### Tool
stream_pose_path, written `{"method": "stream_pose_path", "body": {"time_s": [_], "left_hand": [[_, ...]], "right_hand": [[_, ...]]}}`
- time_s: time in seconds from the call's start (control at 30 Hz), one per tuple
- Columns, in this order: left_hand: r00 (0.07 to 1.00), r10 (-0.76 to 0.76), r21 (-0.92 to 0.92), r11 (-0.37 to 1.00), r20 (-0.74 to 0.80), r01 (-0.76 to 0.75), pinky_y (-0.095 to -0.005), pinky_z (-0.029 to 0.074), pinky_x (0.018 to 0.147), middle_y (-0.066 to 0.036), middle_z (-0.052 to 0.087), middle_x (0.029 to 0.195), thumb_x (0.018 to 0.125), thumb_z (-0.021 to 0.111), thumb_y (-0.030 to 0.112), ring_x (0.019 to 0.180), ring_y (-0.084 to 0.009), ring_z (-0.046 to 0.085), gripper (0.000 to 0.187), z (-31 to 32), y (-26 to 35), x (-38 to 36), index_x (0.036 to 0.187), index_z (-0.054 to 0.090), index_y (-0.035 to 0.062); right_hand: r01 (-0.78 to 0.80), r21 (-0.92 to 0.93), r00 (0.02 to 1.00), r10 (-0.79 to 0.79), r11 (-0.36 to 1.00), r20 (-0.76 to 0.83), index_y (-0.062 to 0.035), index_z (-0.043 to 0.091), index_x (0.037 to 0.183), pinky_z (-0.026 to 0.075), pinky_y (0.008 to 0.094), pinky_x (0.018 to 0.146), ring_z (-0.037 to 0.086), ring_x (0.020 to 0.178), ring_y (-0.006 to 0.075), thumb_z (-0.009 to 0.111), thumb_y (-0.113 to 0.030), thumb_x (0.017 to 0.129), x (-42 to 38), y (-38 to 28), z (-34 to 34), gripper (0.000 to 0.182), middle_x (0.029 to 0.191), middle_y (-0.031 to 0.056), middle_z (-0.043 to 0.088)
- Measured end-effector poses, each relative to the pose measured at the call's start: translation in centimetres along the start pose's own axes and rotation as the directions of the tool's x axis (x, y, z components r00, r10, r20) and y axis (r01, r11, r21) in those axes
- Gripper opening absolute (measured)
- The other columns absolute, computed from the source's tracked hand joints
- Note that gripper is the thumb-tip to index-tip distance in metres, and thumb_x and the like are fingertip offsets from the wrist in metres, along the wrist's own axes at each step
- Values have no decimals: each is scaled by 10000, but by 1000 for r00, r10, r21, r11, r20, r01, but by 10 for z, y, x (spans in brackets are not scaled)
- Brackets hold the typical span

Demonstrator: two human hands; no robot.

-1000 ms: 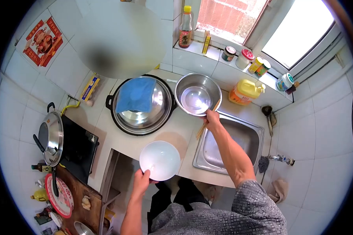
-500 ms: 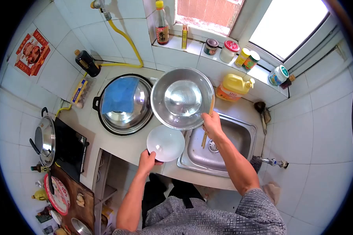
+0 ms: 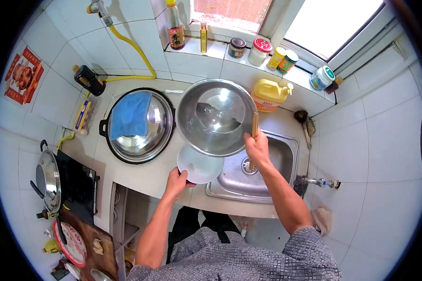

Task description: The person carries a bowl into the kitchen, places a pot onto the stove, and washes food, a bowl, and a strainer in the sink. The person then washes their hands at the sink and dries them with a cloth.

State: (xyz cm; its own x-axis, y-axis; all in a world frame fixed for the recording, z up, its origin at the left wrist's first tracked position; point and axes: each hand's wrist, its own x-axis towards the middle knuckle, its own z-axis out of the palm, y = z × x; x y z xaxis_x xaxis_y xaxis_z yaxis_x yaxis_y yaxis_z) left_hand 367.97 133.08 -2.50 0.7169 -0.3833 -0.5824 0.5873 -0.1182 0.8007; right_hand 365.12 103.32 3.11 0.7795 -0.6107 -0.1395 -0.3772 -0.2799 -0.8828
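Observation:
My right hand (image 3: 257,146) grips the rim of a large steel basin (image 3: 218,117) together with a pair of wooden chopsticks (image 3: 254,124). The basin is held over the counter and the left edge of the sink (image 3: 281,164). Its inside is shiny, with dark reflections. With my left hand (image 3: 177,181) I hold the lower left edge of a white bowl (image 3: 200,166), whose top edge is hidden under the basin.
To the left on the counter (image 3: 159,180) stands a lidded pan (image 3: 140,147) with a blue cloth (image 3: 130,114). A yellow jug (image 3: 268,96) is behind the sink, below jars (image 3: 259,52) on the sill. The tap (image 3: 321,181) juts from the right wall.
The view has shifted a little to the right. The chopsticks now stand more upright against the basin's rim, and the basin overlaps more of the bowl.

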Motion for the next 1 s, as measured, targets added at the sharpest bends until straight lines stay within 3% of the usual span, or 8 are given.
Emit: {"method": "stream_pose_path", "body": {"time_s": [0.33, 1.0], "left_hand": [[997, 7, 53, 999, 83, -12, -379, 639, 690, -243, 627, 1085, 946, 408, 74, 844, -304, 701, 345, -8, 9, 14, 1191, 471, -160], [991, 14, 59, 998, 130, -22, -371, 647, 686, -254, 600, 1133, 971, 408, 84, 907, -325, 688, 363, -23, 5, 14, 1230, 439, -170]], "right_hand": [[57, 84, 994, -48, 995, -100, -7, 570, 916, 438, 332, 581, 489, 626, 128, 564, -81, 871, -16, -13, -4, 87, 664, 43, 535], [63, 106, 989, -48, 992, -138, -3, 602, 1013, 450, 327, 609, 518, 647, 137, 542, -50, 881, -37, -19, 6, 153, 703, 49, 558]]}}
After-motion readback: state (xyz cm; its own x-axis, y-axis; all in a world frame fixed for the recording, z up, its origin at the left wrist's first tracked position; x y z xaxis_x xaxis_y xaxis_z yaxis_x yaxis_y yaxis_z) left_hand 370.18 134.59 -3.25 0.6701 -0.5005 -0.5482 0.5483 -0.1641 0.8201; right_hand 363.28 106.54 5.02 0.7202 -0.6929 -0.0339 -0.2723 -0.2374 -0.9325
